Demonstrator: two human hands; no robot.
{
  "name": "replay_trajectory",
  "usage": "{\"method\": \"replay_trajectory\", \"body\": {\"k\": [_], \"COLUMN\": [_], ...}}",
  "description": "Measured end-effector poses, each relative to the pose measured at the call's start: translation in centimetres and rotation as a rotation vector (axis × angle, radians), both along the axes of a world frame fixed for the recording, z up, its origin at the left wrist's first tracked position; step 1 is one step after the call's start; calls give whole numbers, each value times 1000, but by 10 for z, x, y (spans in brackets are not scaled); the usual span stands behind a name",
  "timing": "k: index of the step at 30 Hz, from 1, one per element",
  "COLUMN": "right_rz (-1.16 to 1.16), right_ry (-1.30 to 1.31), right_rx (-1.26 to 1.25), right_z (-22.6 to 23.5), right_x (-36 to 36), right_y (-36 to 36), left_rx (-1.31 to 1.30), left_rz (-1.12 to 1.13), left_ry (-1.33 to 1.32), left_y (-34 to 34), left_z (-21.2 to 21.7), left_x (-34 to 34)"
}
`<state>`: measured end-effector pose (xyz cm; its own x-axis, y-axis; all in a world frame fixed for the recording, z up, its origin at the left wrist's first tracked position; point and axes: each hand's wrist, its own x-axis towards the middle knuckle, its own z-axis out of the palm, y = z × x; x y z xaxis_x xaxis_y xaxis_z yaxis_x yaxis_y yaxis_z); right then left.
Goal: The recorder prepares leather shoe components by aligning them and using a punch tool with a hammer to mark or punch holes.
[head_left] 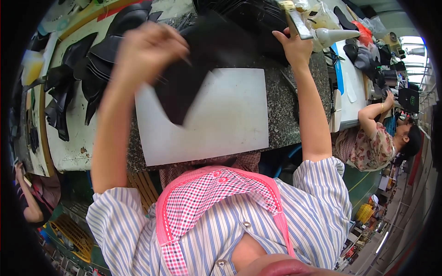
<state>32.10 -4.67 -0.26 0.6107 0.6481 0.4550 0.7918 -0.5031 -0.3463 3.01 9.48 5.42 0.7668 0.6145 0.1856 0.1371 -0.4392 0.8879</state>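
A speckled dark tabletop (283,115) spreads beneath the left grip (152,48) and the right grip (295,46). On it a white board (235,115) lies between them, nearer the body. Stacked black pieces (94,64) sit left of the left grip. A loose black piece (177,94), blurred, extends rightward and bodyward from the left grip, whose curled fingers pinch its edge, partly over the board. A white cone-nozzled bottle (329,37) is just right of the right grip; a metallic strip (300,24) overlaps that grip's fingers, so I cannot tell whether it holds anything.
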Motion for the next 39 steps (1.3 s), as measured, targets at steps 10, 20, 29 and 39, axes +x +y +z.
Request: {"method": "replay_trajectory", "body": {"k": [10, 20, 29, 39], "right_rz": [61, 198, 522, 419], "right_ry": [120, 182, 361, 161], "right_rx": [335, 552, -12, -127], "right_z": [-5, 47, 74, 59], "right_x": [-15, -39, -83, -107], "right_y": [8, -4, -51, -23], "left_rx": [820, 995, -497, -98], "left_rz": [-230, -73, -235, -70], "left_ry": [-723, -312, 95, -54], "left_y": [15, -13, -51, -74], "left_z": [-42, -12, -35, -70], "left_x": [103, 97, 5, -13]}}
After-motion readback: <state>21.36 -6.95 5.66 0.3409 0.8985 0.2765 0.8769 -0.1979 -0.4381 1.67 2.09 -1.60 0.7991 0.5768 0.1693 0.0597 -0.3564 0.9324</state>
